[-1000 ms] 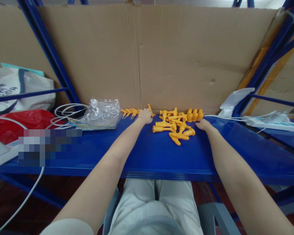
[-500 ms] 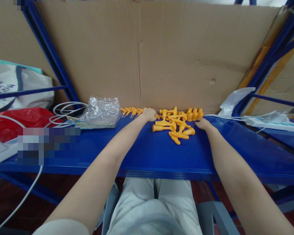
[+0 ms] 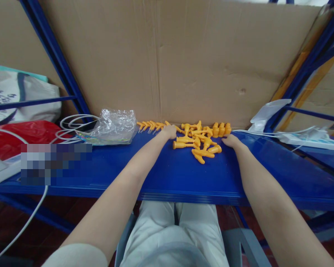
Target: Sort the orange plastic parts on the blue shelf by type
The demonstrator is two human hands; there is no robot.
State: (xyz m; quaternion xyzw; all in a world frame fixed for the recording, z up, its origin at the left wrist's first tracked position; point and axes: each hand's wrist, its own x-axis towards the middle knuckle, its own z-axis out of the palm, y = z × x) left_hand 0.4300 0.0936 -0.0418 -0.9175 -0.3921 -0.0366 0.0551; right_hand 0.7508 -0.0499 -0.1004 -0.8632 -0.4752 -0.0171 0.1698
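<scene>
yellow-orange loose pieces, yellow-orange corkscrews with silvery spirals, solid deep-blue tabletop, blue frame post, plain brown cardboard, red plastic, white bag with navy band and dark lettering, white cable, off-white trousers, grey chair

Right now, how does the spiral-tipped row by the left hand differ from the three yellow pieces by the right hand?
The spiral-tipped row shows metal spirals; the three yellow pieces show none.
The spiral-tipped row lies slanted; the three yellow pieces appear to stand upright, side by side.
The spiral-tipped row is beside the left hand; the three yellow pieces are beside the right hand.
Both are yellow-orange, on the blue table.
</scene>
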